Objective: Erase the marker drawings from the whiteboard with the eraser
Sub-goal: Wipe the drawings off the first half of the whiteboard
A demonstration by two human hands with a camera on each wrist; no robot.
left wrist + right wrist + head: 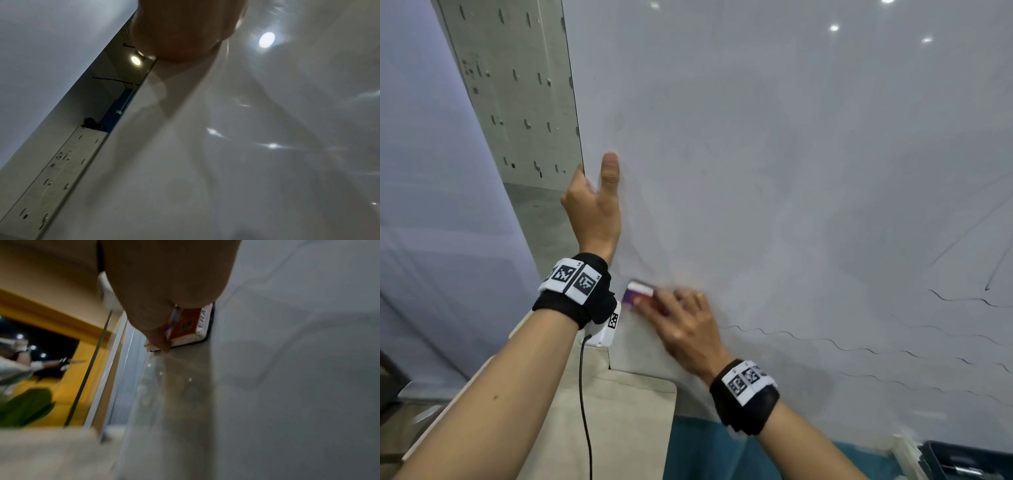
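1. Eraser [639,291]: a small, light block, judged rigid in the body with a soft wiping face. It lies face-down against the whiteboard [774,171], low on it and near its left edge. Best taken by the long sides so the pad stays flat.
2. My right hand [681,325]: fingers curled over the eraser's back, thumb along its side, gripping it and pressing it to the board. The right wrist view shows the printed casing [189,324] under my thumb.
3. My left hand [592,205]: it clasps the whiteboard's left edge, thumb extended flat on the front face, fingers hooked behind, out of sight. I judge it steadies the panel.
4. Marker drawings [825,342]: wavy lines and slanted strokes remain right of the eraser, toward the whiteboard's lower right. The surface above the eraser shows only faint smears.
5. Surface: glossy, so the pad should glide; firm pressure needed.
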